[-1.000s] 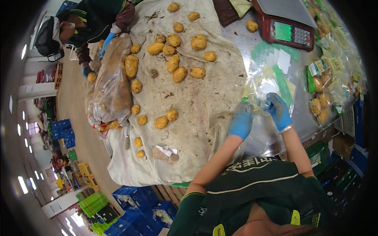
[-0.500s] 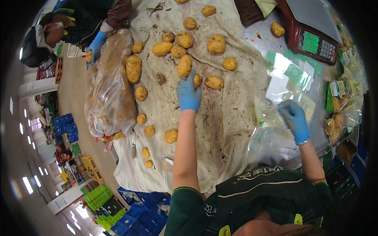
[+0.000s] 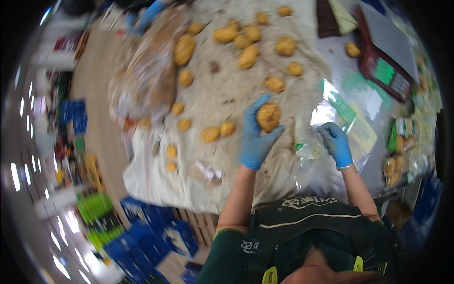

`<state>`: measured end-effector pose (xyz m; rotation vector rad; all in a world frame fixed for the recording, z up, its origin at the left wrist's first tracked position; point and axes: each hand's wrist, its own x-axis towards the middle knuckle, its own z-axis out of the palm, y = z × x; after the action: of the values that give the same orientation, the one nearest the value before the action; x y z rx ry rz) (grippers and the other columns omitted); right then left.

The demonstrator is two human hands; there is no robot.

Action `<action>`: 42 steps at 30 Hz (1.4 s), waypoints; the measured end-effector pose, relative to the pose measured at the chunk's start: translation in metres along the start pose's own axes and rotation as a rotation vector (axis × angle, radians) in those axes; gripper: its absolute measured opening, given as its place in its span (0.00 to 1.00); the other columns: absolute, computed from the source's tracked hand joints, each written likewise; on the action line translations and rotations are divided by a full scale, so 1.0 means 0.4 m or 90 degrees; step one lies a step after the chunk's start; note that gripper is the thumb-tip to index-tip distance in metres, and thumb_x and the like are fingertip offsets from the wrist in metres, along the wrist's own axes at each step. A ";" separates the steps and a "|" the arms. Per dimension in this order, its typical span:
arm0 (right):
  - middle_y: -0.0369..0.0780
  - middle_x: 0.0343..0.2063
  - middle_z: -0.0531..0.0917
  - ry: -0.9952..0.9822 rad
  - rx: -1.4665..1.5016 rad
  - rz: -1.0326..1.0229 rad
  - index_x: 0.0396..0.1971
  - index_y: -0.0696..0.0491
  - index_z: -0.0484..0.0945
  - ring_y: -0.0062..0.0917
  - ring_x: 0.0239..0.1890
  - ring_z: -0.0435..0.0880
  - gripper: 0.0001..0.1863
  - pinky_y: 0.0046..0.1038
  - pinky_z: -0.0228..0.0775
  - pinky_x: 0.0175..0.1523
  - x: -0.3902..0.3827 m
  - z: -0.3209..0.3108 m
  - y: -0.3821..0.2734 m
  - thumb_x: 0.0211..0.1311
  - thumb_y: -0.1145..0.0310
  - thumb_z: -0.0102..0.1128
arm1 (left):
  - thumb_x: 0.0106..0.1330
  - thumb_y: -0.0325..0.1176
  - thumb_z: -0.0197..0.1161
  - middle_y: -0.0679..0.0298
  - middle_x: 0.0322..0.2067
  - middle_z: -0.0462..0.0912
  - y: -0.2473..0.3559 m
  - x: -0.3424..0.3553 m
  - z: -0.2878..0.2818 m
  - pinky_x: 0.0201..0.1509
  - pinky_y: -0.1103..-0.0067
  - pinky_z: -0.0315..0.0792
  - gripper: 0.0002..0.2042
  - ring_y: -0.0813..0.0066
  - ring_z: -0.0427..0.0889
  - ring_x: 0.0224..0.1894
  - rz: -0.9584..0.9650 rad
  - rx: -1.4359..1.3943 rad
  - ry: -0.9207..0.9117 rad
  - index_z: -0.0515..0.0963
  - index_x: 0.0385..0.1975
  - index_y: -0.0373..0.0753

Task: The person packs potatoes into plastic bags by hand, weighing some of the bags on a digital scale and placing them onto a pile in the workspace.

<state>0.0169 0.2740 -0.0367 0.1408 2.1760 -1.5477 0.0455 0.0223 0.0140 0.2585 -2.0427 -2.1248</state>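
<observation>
The left hand (image 3: pixel 255 139) grasps a potato (image 3: pixel 268 117) between thumb and fingers, above the soiled woven cloth (image 3: pixel 236 90). The right hand (image 3: pixel 336 142) has its fingers curled at a clear plastic bag (image 3: pixel 309 161); blur hides whether they pinch the film. The bag lies at four o'clock from the held potato, the digital scale (image 3: pixel 388 61) at one o'clock from the right hand.

The likeliest trouble is a slip: the potato is round, probably dusty, and its far side at two o'clock is uncovered by fingers, so a knock could roll it out. The limp film could also fold shut or snag if the right hand is not really gripping it, and a hard push might tear it.

Half a second ago the left hand was reaching into the potato cluster (image 3: pixel 243 40), now at eleven o'clock from it; one potato there is gone and the hand is full, nearer the bag. The right hand has stayed beside the bag, while the whole view has shifted.
</observation>
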 end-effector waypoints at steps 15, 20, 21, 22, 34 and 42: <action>0.31 0.34 0.80 -0.181 0.037 0.056 0.43 0.56 0.79 0.13 0.31 0.76 0.11 0.15 0.68 0.34 0.106 0.026 0.352 0.66 0.78 0.49 | 0.60 0.39 0.66 0.42 0.63 0.60 -0.147 -0.975 -0.563 0.63 0.65 0.62 0.32 0.50 0.64 0.63 -0.494 0.843 0.715 0.62 0.62 0.36; 0.31 0.31 0.79 -0.092 0.017 -0.007 0.42 0.56 0.79 0.10 0.27 0.71 0.10 0.14 0.63 0.30 0.066 0.051 0.311 0.64 0.78 0.51 | 0.61 0.24 0.60 0.49 0.51 0.75 0.024 -0.637 -0.529 0.54 0.66 0.70 0.16 0.56 0.76 0.52 -0.165 0.474 0.548 0.76 0.50 0.35; 0.29 0.27 0.77 -0.084 0.027 0.029 0.39 0.56 0.79 0.09 0.24 0.68 0.07 0.14 0.60 0.28 0.042 0.072 0.259 0.65 0.74 0.54 | 0.59 0.21 0.59 0.55 0.39 0.82 -0.048 -0.574 -0.532 0.47 0.69 0.74 0.13 0.59 0.80 0.43 0.033 0.472 0.500 0.80 0.44 0.36; 0.29 0.25 0.77 -0.038 0.062 0.040 0.38 0.56 0.79 0.09 0.23 0.67 0.06 0.14 0.59 0.27 0.037 0.069 0.263 0.66 0.73 0.55 | 0.60 0.18 0.55 0.57 0.38 0.81 -0.053 -0.470 -0.529 0.49 0.71 0.72 0.18 0.60 0.80 0.44 0.137 0.556 0.298 0.77 0.51 0.37; 0.28 0.25 0.78 -0.019 0.065 -0.012 0.36 0.55 0.80 0.07 0.18 0.63 0.05 0.13 0.53 0.22 -0.087 0.128 0.053 0.66 0.71 0.56 | 0.67 0.38 0.54 0.35 0.55 0.69 -0.118 -0.161 -0.421 0.53 0.60 0.75 0.28 0.48 0.79 0.48 -0.113 -0.811 0.034 0.57 0.63 0.30; 0.30 0.18 0.75 -0.097 0.048 -0.005 0.35 0.55 0.79 0.10 0.14 0.66 0.08 0.16 0.56 0.17 -0.086 0.254 -0.110 0.67 0.67 0.55 | 0.62 0.41 0.60 0.37 0.57 0.68 -0.016 -0.166 -0.287 0.59 0.53 0.70 0.34 0.42 0.75 0.54 -0.132 -1.014 -0.003 0.56 0.65 0.31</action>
<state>0.0638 0.1713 -0.0099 0.0375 2.0045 -1.5917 0.1384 -0.0717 0.0031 0.1748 0.1236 -3.0190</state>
